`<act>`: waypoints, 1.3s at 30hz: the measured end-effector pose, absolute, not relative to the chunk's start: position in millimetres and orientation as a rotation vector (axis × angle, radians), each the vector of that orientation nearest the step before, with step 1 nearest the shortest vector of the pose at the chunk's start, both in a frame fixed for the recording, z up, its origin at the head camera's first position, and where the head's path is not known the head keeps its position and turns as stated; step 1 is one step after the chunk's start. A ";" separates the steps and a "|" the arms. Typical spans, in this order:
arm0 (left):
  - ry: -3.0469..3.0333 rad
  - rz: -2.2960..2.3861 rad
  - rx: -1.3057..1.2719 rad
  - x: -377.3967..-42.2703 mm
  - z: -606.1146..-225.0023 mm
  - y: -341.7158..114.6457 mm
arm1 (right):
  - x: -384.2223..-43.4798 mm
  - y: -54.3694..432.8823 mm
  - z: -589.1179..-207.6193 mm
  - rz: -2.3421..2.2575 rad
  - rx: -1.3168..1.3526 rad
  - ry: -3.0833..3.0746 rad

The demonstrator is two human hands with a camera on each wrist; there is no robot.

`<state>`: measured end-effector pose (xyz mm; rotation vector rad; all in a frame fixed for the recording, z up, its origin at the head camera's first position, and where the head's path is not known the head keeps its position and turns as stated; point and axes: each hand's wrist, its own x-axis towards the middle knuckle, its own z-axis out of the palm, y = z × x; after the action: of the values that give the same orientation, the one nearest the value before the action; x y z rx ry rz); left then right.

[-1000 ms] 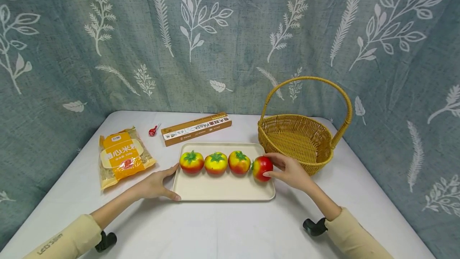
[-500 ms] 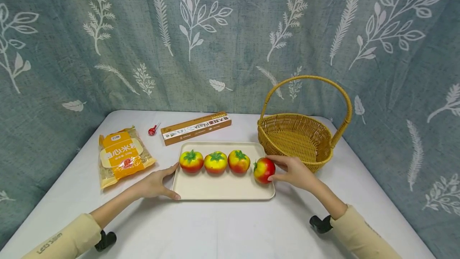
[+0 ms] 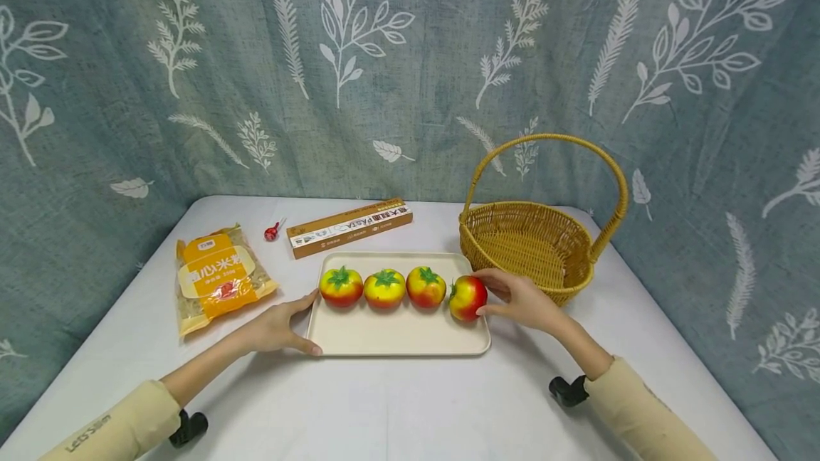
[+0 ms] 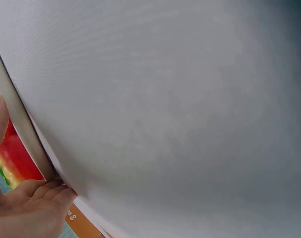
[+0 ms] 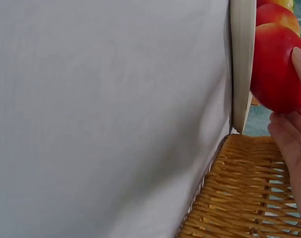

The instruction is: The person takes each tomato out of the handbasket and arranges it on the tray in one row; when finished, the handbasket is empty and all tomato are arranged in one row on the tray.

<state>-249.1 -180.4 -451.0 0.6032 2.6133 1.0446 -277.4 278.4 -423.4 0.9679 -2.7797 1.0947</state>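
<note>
In the head view several red-and-yellow tomatoes with green leafy tops sit in a row on a cream rectangular tray. My right hand holds the rightmost tomato, thumb at the near side and fingers at the far side. The right wrist view shows this tomato red and smooth, between the thumb and fingertips. My left hand touches the tray's left side, thumb and fingers spread apart along the edge. In the left wrist view the fingers meet the tray's outer wall.
Behind the right hand stands a wicker basket with a tall handle. A brown pasta box lies beyond the tray, near a red lollipop. To the left is an orange-labelled grain bag. A patterned curtain encloses the white table.
The right hand shifted the rightmost tomato slightly right and nearer, then back left and away, turning it a little. The left hand and tray have stayed still.
</note>
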 end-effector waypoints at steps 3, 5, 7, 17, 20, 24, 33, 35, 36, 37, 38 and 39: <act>2.614 1.043 0.615 -248.9 -450.3 -180.3 | -279.7 280.7 -425.5 1.194 0.993 -2.778; 2.614 1.037 0.619 -249.0 -450.4 -180.3 | -280.4 282.3 -428.1 1.244 1.015 -2.767; 2.614 1.037 0.617 -249.3 -450.4 -180.3 | -280.1 283.4 -430.2 1.253 1.032 -2.761; 2.616 1.032 0.610 -249.1 -449.1 -179.7 | -275.2 277.9 -418.0 0.756 1.088 -2.759; 2.615 1.031 0.600 -249.0 -449.5 -179.0 | -274.8 274.3 -410.7 0.675 1.099 -2.757; 2.608 1.038 0.582 -248.7 -450.5 -178.5 | -276.1 267.6 -402.9 0.635 1.075 -2.783; 2.616 1.031 0.580 -249.6 -452.4 -180.1 | -281.3 250.6 -394.0 0.607 0.989 -2.829; 2.616 1.031 0.574 -249.2 -452.2 -179.8 | -281.4 249.1 -392.2 0.606 1.004 -2.836; 2.615 1.032 0.572 -249.0 -452.1 -179.7 | -281.3 248.6 -390.8 0.609 1.005 -2.847; 2.615 1.032 0.569 -248.9 -451.8 -179.7 | -281.3 248.3 -389.5 0.607 1.004 -2.860; 2.615 1.031 0.568 -248.9 -451.6 -179.7 | -281.2 247.8 -387.8 0.602 1.003 -2.876; 2.615 1.031 0.566 -248.8 -451.3 -179.8 | -281.2 247.7 -386.3 0.596 1.002 -2.892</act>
<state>-248.8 -179.8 -451.3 0.5662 2.6153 1.0312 -281.2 247.7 -386.3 1.0016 -2.8916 0.5956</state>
